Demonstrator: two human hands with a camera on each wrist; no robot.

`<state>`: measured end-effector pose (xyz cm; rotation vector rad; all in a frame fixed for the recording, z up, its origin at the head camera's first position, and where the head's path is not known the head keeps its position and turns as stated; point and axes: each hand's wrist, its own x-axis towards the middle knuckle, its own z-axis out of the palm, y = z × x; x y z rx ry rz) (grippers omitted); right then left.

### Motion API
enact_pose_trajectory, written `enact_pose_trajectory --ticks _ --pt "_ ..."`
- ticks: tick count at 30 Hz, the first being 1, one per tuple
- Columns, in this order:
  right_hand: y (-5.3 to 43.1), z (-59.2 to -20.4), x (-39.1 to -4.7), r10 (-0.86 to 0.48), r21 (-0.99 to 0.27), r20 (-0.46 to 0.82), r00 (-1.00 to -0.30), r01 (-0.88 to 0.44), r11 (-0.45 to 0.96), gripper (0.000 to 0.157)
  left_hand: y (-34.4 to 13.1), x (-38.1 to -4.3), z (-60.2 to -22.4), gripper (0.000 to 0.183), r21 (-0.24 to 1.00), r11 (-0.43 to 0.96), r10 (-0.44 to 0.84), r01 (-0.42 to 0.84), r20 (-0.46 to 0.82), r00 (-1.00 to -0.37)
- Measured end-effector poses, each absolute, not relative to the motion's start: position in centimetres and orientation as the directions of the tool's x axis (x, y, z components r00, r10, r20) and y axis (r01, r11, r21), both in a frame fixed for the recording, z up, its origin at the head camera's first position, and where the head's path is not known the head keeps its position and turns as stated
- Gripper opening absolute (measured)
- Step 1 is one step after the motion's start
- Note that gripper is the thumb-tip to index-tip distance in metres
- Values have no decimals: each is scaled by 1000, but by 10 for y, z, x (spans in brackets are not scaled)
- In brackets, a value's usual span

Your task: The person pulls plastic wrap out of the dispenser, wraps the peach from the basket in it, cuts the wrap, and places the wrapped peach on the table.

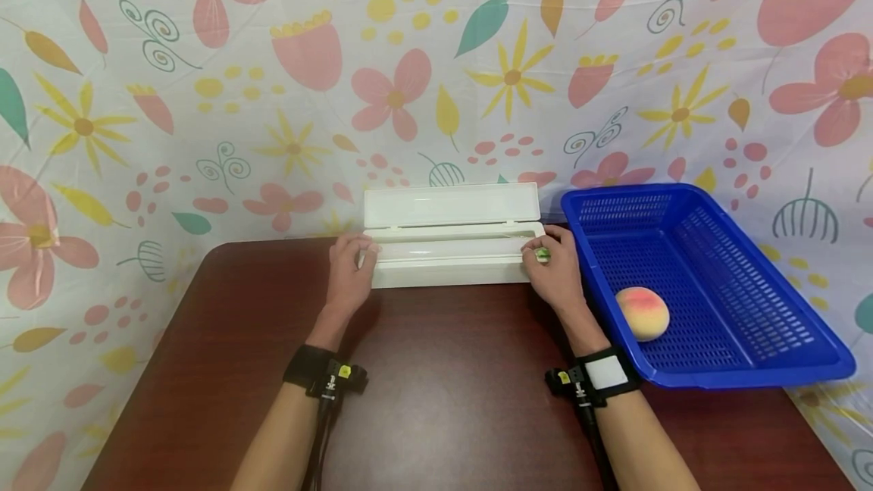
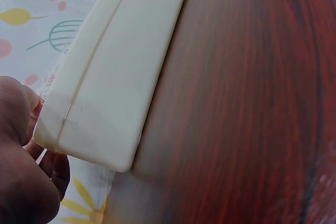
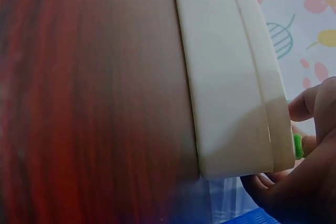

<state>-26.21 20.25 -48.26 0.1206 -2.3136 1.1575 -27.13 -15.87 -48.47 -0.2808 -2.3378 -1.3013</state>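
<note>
A long white cling film dispenser box [image 1: 446, 273] stands at the far edge of the table, its hinged lid [image 1: 452, 205] tipped up. Inside lies a pale, shiny roll of film [image 1: 450, 248]. My left hand [image 1: 351, 267] grips the box's left end, thumb on top; in the left wrist view, its fingers curl around the corner. At the right end my right hand [image 1: 555, 267] grips the box, fingers bent around it. Beside its fingers shows a small green piece [image 3: 298, 146], perhaps the slide cutter. The fingertips are partly hidden in both wrist views.
Right of the box stands a blue plastic basket [image 1: 740, 379] holding a peach [image 1: 643, 314]. The dark reddish-brown table [image 1: 443, 385] spreads in front of the box. A flower-patterned cloth [image 1: 443, 67] hangs behind it.
</note>
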Motion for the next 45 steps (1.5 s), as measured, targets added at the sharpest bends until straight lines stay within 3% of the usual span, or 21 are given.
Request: enact_pose_trajectory --ticks 16,33,45 --pt "200 -480 -263 147 -719 512 -846 -329 612 11 -161 -271 -487 18 746 525 -38 410 503 -864" --pt "194 -477 -261 220 -759 460 -860 -252 601 13 -163 -274 -481 18 738 466 -8 488 555 -832" --pt "190 -471 -255 204 -748 480 -853 -277 603 13 -164 -271 -476 26 771 473 -2 426 484 -875"
